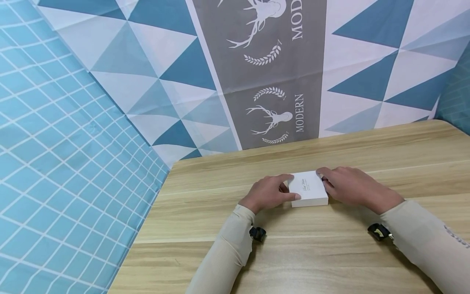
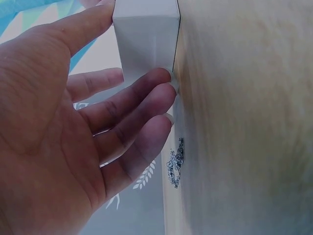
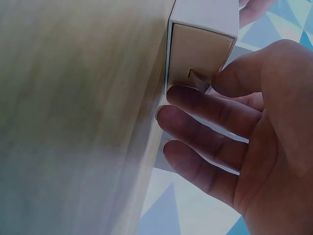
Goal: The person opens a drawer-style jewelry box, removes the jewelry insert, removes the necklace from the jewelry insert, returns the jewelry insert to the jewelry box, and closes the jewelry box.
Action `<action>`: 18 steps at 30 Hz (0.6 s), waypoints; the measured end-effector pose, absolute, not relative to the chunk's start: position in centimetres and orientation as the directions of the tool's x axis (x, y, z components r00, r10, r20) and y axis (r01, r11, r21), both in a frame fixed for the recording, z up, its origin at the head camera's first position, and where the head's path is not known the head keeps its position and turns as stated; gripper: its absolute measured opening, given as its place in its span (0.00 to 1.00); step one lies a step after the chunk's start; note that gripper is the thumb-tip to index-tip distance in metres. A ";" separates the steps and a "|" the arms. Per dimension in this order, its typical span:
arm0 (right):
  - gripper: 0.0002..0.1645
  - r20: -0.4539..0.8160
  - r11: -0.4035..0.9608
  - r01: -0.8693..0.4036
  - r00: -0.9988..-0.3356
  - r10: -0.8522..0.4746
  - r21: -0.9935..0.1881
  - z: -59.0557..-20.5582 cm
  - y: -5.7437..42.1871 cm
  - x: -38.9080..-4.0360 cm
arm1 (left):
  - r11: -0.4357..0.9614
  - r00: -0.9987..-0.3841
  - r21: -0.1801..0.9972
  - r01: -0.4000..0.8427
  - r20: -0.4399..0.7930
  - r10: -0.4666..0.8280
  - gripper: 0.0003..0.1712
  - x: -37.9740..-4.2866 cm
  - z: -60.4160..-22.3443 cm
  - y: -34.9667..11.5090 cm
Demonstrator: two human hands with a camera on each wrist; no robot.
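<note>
A small white box (image 1: 307, 190) with thin lettering on its lid lies flat on the wooden table. My left hand (image 1: 271, 192) grips its left end between thumb and index finger, the other fingers loosely bent beside that end. In the right wrist view the box's right end shows a tan inner drawer (image 3: 198, 51) with a small ribbon tab (image 3: 199, 82). The thumb and a fingertip of my right hand (image 1: 346, 184) pinch this tab. A silvery chain (image 2: 175, 164) lies on the table past the left fingertips; my left hand hides it in the head view.
The wooden table (image 1: 293, 253) runs back to a patterned wall cloth (image 1: 176, 81). Blue grid-patterned cloth (image 1: 66, 163) hangs along the table's left edge. Dark wrist devices (image 1: 258, 234) sit under both sleeves.
</note>
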State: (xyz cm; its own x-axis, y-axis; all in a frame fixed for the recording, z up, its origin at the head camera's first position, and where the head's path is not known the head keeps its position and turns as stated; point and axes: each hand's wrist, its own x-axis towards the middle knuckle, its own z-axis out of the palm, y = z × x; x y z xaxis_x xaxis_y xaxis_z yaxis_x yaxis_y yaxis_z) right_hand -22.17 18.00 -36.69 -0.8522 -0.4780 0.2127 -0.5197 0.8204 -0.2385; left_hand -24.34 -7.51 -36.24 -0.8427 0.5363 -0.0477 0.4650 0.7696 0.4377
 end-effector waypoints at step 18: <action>0.20 0.180 0.831 -0.496 -0.868 -0.463 -0.252 -36.8 18.3 -22.4 | 0.771 -0.833 0.374 0.514 0.005 0.553 0.30 -24.3 -36.3 -7.6</action>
State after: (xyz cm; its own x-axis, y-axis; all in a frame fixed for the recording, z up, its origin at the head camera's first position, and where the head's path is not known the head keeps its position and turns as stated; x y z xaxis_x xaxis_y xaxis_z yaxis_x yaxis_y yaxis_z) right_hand -22.37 18.25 -36.77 -0.8678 -0.4631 0.1801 -0.4957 0.8312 -0.2516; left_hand -24.31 -7.57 -36.25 -0.8331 0.5531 0.0053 0.5145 0.7715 0.3743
